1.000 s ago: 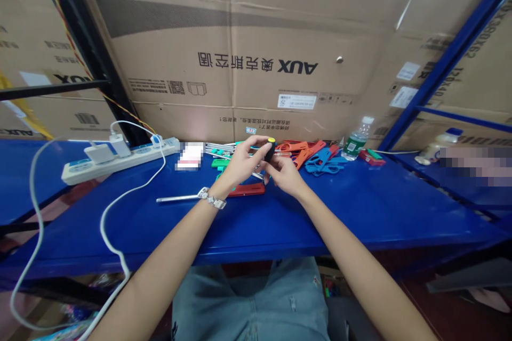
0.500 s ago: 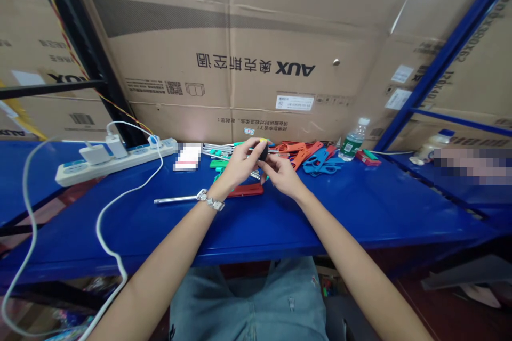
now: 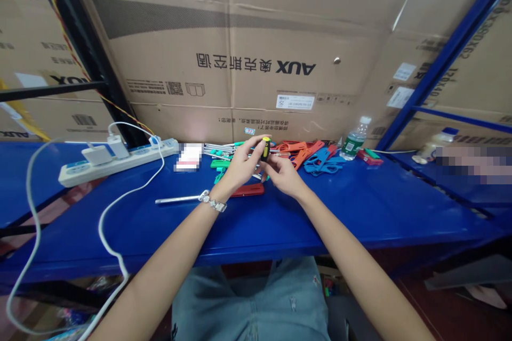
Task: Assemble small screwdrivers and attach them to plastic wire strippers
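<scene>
My left hand is closed around a screwdriver with a black and yellow handle, held upright with its yellow end up. The fingers of my right hand are pinched together at the lower part of the screwdriver, where its tip is hidden. Just below both hands lies a red plastic clip. Silver rods and green plastic pieces lie behind and left of my left hand. Near my left wrist, a silver rod rests on the blue table.
Orange clips and blue clips are heaped right of my hands. Farther right stand a water bottle and a red-green box. At left are a power strip and a trailing white cable. Cardboard walls the back.
The screwdriver handle has turned in my fingers, so its yellow markings now face me. Both hands stay in nearly the same place.
</scene>
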`<state>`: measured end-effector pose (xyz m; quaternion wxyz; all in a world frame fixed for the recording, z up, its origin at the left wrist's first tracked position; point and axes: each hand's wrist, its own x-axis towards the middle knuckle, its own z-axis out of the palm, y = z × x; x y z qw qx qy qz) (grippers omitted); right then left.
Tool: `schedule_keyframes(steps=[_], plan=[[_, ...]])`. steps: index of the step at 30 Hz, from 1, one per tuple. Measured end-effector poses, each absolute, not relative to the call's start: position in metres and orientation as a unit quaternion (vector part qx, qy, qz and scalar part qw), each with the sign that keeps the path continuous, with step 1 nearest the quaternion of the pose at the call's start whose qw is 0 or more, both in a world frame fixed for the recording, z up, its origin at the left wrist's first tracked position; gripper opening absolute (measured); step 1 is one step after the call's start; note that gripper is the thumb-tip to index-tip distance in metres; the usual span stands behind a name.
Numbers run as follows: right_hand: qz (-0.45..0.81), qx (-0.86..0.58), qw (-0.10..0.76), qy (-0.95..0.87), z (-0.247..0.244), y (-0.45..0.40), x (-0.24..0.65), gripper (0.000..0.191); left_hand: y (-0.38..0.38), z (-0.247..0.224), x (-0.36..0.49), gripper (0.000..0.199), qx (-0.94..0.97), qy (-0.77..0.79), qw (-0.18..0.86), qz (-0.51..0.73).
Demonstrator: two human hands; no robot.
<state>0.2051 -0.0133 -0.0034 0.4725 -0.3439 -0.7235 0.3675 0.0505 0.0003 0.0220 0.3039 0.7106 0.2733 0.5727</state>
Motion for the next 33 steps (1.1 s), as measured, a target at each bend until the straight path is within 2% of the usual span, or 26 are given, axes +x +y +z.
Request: schedule_keyframes(steps=[4,8,10,16,19,23,27,30,33], plan=[[0.289,-0.373,0.514,-0.716,-0.008,-0.014,0.198,0.036,0.005,0.021,0.049,0.024,0.694,0.290,0.260,0.605],[0.275,-0.389,0.565,-0.674,-0.014,-0.009,0.190,0.047,0.005,0.021,0.050,0.031,0.680,0.310,0.238,0.621],[0.307,-0.372,0.553,-0.679,-0.012,-0.008,0.193,0.050,0.002,0.022,0.050,0.031,0.691,0.304,0.245,0.609],[0.337,-0.342,0.461,-0.746,-0.002,-0.015,0.207,0.040,-0.001,0.024,0.048,0.034,0.725,0.286,0.293,0.554],[0.270,-0.364,0.503,-0.736,-0.007,-0.014,0.203,0.036,0.004,0.021,0.049,0.027,0.709,0.289,0.264,0.586],[0.236,-0.381,0.558,-0.698,-0.014,-0.007,0.197,0.036,0.008,0.017,0.052,0.036,0.677,0.316,0.226,0.626],[0.275,-0.352,0.529,-0.722,-0.009,-0.007,0.204,0.034,0.007,0.018,0.050,0.028,0.688,0.302,0.246,0.612],[0.327,-0.324,0.491,-0.740,-0.004,-0.011,0.209,0.031,0.005,0.021,0.047,0.030,0.720,0.280,0.270,0.575],[0.289,-0.341,0.498,-0.743,-0.005,-0.013,0.205,0.030,0.005,0.022,0.048,0.025,0.721,0.285,0.268,0.572]])
